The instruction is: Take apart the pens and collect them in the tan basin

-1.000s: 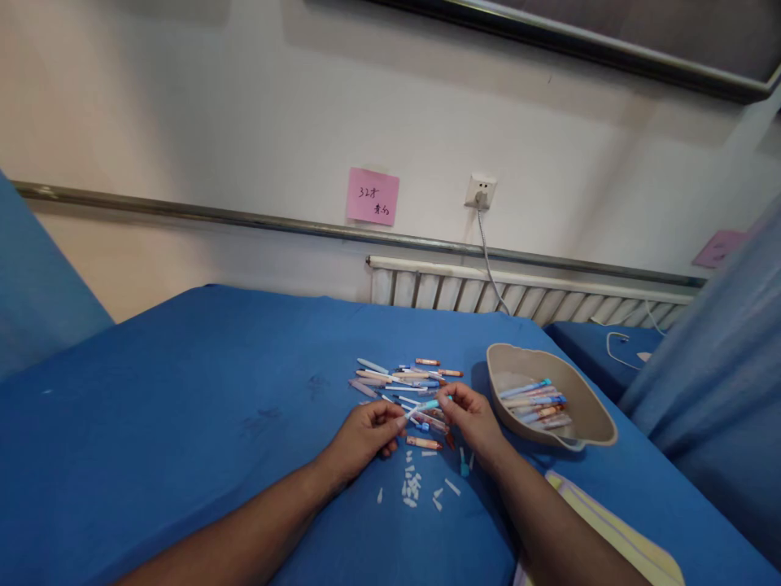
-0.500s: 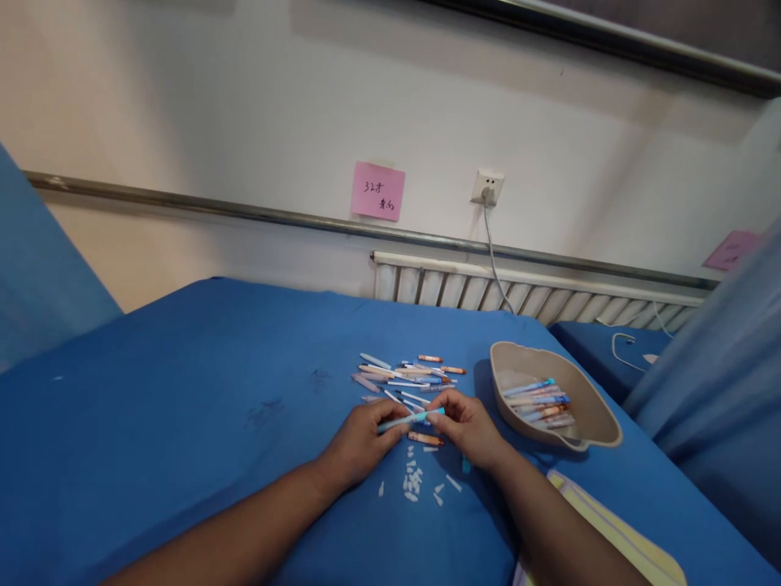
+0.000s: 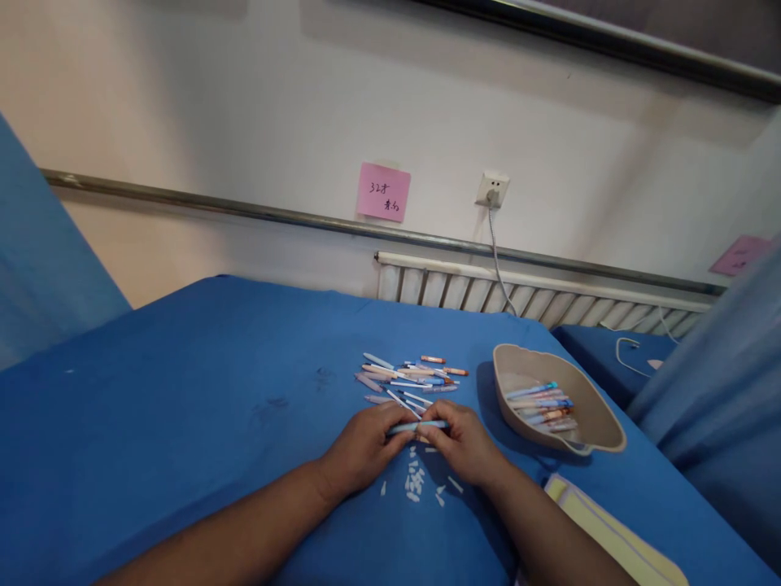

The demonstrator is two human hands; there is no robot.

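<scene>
Grip on the pale blue pen (image 3: 418, 426): both hands pinch it, level, just above the blue cloth (image 3: 183, 407). The left hand (image 3: 364, 446) has thumb and forefinger closed narrow on one end. The right hand (image 3: 464, 443) is closed the same way on the other end, with its remaining fingers curled under. Whether a cap or tip is seated at either end cannot be told, because the fingers cover both.

Risk findings, as judgement only:

- **Slip:** The hold is at the fingertips alone. A twist or pull along the barrel could let the pen slip and drop among the small white pieces (image 3: 416, 480) scattered directly below the hands.
- **Loose pieces:** They are tiny and loose, so a sweep of either wrist could scatter them toward the near edge.
- **Pile:** The loose pile of pens (image 3: 407, 376) lies just beyond the knuckles, near enough for a forward reach to set some rolling.
- **Basin:** The tan basin (image 3: 516, 370) holds a few pens laid side by side (image 3: 540, 404). It sits to the right, apart from the hands and near the cloth's right edge — a careless elbow could nudge it.

The yellow-edged item (image 3: 610, 533) by the right forearm is only partly in view.
</scene>
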